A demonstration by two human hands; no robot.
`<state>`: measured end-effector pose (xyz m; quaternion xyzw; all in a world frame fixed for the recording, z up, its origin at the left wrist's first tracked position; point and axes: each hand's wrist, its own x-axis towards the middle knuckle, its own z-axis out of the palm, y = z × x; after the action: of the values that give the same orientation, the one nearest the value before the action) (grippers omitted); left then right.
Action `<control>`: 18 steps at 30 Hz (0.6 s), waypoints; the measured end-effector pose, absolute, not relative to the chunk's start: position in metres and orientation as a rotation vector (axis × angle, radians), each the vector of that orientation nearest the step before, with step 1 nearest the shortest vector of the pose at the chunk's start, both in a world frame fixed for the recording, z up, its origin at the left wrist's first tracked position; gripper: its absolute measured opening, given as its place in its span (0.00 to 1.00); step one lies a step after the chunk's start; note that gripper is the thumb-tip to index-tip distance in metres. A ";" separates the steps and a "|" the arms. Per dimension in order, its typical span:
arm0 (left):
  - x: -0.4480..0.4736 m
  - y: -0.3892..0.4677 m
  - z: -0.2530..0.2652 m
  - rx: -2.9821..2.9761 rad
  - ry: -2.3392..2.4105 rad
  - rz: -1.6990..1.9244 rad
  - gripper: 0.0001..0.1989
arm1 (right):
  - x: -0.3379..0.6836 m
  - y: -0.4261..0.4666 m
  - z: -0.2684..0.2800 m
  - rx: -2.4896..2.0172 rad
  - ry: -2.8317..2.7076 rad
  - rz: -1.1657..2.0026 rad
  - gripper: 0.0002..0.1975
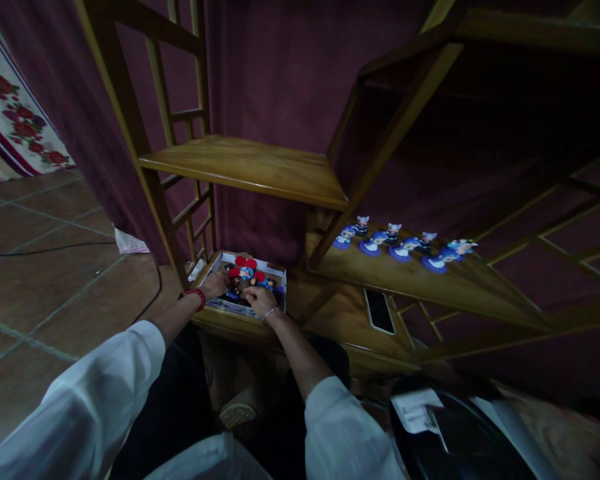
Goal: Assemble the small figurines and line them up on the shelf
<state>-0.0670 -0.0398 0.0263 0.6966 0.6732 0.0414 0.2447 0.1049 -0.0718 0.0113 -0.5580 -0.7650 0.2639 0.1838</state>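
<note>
A shallow white-rimmed cardboard box [284, 283] sits on the lower wooden shelf and holds several small toy figurines [247, 273] in red, blue and black. From the left, my left hand [215, 285] reaches over the box edge, its fingers curled beside the dark figurines. My right hand [261, 300] comes in over the front edge with fingers bent together, close to the blue and dark figurines. What either hand has between its fingers is too small and dark to make out.
Blue-and-white figurines [405, 249] and small dark cat-eared figurines [393, 232] stand on a shelf to the right. A phone [379, 311] lies below them. A wooden shelf board [250, 167] overhangs the box. A black stool [460, 427] with papers stands at lower right.
</note>
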 end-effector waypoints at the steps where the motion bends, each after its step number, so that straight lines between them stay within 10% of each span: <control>1: -0.068 -0.039 0.024 1.906 1.832 0.097 0.11 | 0.103 -0.070 0.010 -1.573 -2.165 0.753 0.13; 18: -0.073 -0.026 0.006 1.993 1.695 -0.026 0.14 | 0.085 -0.050 -0.004 -1.540 -2.262 0.822 0.13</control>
<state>-0.0732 -0.0260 0.0065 0.7355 0.6257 -0.0096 0.2597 0.0848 -0.0501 -0.0044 -0.5336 -0.7837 0.2847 0.1417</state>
